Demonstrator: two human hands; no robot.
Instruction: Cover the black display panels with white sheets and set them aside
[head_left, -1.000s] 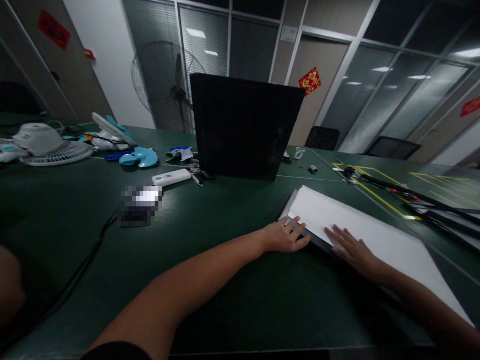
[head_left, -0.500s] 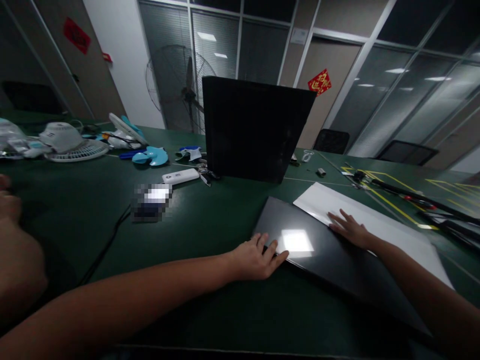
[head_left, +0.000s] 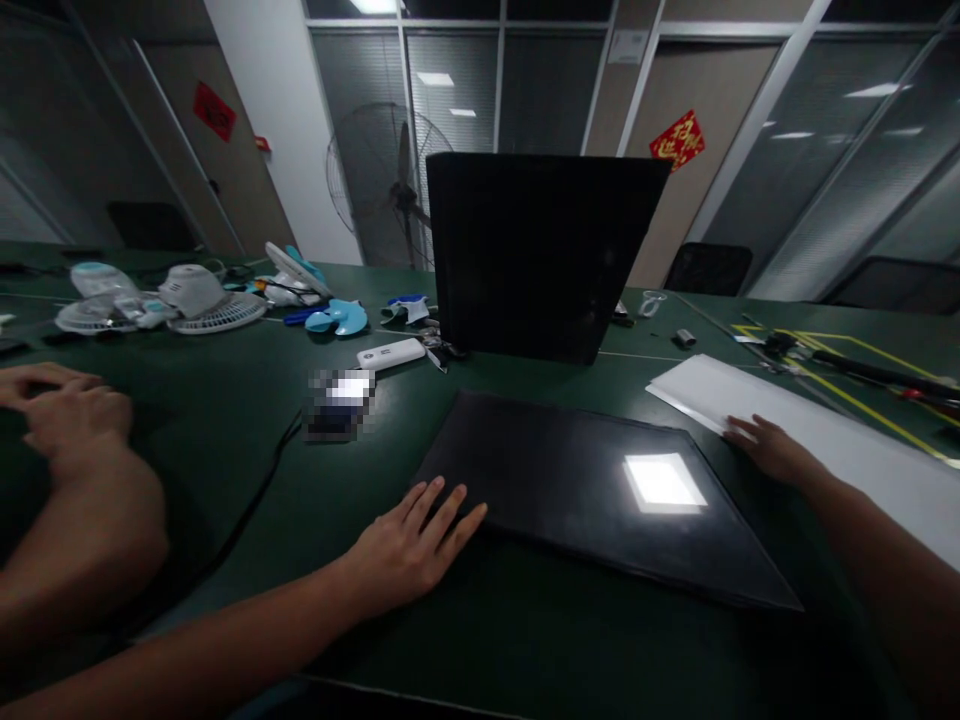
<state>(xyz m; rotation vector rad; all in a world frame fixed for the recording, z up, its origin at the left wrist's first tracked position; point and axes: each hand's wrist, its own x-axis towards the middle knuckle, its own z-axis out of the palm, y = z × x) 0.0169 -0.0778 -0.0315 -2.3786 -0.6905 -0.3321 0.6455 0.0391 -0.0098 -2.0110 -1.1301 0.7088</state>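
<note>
A flat black glossy panel (head_left: 570, 480) lies on the green table (head_left: 525, 640) in front of me, with a ceiling light mirrored in it. My left hand (head_left: 412, 540) lies flat with fingers spread, its fingertips on the panel's near left corner. A long white sheet (head_left: 825, 440) lies to the right of the panel. My right hand (head_left: 769, 450) rests open with its fingers on the near edge of that sheet.
A tall black upright panel (head_left: 547, 255) stands behind. Another person's hands (head_left: 67, 415) and arm are at the far left. Dismantled fan parts (head_left: 210, 300), a blue blade (head_left: 337, 318), a white device (head_left: 390, 353), a cable (head_left: 247, 500) and yellow floor-tape lines (head_left: 862, 345) lie around.
The black panel slid left out from under the white sheet with my left hand on it. My right hand kept the sheet in place. The other person's hands came into view at the left.
</note>
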